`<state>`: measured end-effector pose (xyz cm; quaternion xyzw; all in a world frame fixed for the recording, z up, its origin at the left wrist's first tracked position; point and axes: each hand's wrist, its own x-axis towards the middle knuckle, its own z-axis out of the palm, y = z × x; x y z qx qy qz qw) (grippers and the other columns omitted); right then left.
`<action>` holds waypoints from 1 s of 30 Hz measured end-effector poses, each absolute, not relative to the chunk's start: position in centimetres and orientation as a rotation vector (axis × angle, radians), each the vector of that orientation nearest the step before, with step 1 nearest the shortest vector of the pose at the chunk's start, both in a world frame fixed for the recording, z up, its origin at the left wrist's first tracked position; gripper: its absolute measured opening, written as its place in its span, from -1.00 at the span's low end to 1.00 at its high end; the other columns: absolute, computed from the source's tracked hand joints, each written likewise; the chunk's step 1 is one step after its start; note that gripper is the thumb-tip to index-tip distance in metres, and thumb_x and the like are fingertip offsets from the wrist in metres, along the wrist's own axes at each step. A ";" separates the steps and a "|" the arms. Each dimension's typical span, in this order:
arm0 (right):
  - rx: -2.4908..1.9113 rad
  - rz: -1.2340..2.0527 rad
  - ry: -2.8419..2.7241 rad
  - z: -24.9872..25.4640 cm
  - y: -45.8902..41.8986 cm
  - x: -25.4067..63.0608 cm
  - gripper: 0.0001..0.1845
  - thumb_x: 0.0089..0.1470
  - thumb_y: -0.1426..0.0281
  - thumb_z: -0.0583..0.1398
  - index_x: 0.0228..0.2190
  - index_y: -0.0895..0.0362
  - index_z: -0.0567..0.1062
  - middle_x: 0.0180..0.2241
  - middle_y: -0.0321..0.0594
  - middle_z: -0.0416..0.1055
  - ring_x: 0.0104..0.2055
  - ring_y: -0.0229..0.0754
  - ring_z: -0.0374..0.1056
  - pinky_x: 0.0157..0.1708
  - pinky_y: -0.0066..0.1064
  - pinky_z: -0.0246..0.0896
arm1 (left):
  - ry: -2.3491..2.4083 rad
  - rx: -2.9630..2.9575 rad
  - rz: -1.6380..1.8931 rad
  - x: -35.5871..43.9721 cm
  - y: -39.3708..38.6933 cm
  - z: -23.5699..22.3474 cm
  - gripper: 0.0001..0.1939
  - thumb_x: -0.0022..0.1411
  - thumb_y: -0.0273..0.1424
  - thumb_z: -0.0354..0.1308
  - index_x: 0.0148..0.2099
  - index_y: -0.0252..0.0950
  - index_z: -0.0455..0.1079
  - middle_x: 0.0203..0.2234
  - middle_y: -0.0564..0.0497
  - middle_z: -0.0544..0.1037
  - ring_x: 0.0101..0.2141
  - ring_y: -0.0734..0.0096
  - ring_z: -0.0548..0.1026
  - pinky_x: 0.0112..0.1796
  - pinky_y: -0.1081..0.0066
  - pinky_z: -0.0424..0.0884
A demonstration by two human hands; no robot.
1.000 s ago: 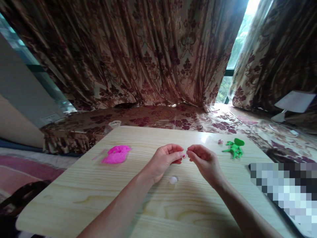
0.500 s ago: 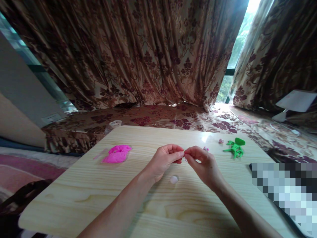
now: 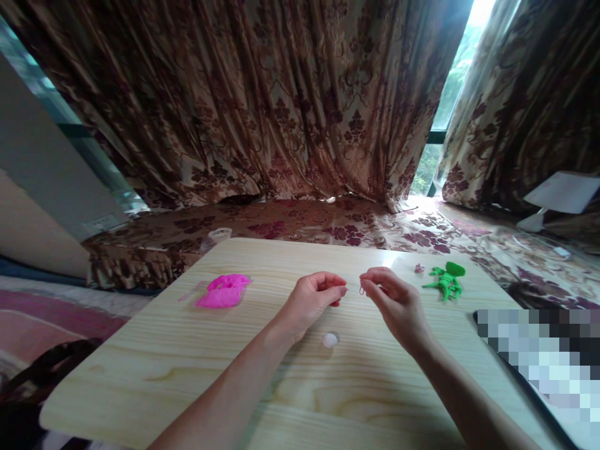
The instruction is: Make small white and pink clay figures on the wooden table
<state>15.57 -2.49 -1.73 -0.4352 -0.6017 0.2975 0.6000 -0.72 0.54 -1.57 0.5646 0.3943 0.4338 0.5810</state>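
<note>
My left hand (image 3: 315, 305) is over the middle of the table, thumb and fingers pinched together; whatever lies between its fingertips is too small to name. A short way to the right, my right hand (image 3: 392, 304) pinches a thin pink loop (image 3: 362, 290) that hangs from its fingertips. The two hands are apart. Below and between them a small round whitish piece (image 3: 330, 340) rests on the wooden table (image 3: 328, 400). A small pinkish piece (image 3: 419, 269) lies beyond my right hand.
Bright pink crumpled material (image 3: 224, 291) lies at the left with a pale pink strip (image 3: 191, 291) beside it. A green many-legged figure (image 3: 447, 280) is at the right. A dark-edged, pixelated object (image 3: 539, 369) borders the right front. A white lamp (image 3: 562, 192) stands behind.
My right hand has moved right, away from my left hand, taking the thin pink loop with it. My left hand has hardly moved.
</note>
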 end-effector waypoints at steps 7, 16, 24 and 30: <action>-1.000 0.928 -1.127 -1.7 -1.9 16.5 -0.81 -0.01 0.29 0.21 -0.35 0.15 0.46 -0.48 -0.26 0.42 -0.53 -0.34 0.30 -0.51 -0.47 0.26 | 1.043 1.298 1.172 -2.5 2.4 -1.6 -0.68 -0.01 -0.19 0.17 -0.32 -0.36 0.44 -0.51 -0.01 0.48 -0.50 0.49 0.41 -0.39 0.43 0.35; -1.132 1.003 -1.147 -2.4 -1.5 16.3 -0.66 -0.18 0.24 0.30 -0.35 0.21 0.53 -0.47 -0.17 0.49 -0.40 -0.17 0.40 -0.34 -0.30 0.34 | 1.438 1.792 1.218 -4.8 4.6 -3.8 -0.86 -0.02 -0.43 0.12 -0.33 -0.26 0.45 -0.49 0.02 0.47 -0.41 0.38 0.39 -0.29 0.37 0.28; -1.082 1.031 -1.135 -2.1 -1.6 16.4 -0.71 -0.16 0.25 0.30 -0.37 0.17 0.50 -0.45 -0.21 0.49 -0.43 -0.24 0.38 -0.39 -0.39 0.30 | 1.526 2.123 1.098 -4.7 3.4 -3.2 -0.89 0.02 -0.42 0.12 -0.45 -0.22 0.48 -0.42 -0.04 0.43 -0.28 0.25 0.33 -0.16 0.28 0.20; -1.110 1.052 -1.203 -2.2 -1.7 16.1 -0.76 -0.15 0.28 0.28 -0.42 0.19 0.52 -0.48 -0.22 0.45 -0.46 -0.26 0.32 -0.41 -0.40 0.28 | 1.143 2.132 1.360 -1.2 0.6 -0.8 -0.82 0.15 -0.40 0.03 -0.25 -0.21 0.46 -0.31 -0.05 0.44 -0.21 0.30 0.36 -0.14 0.34 0.26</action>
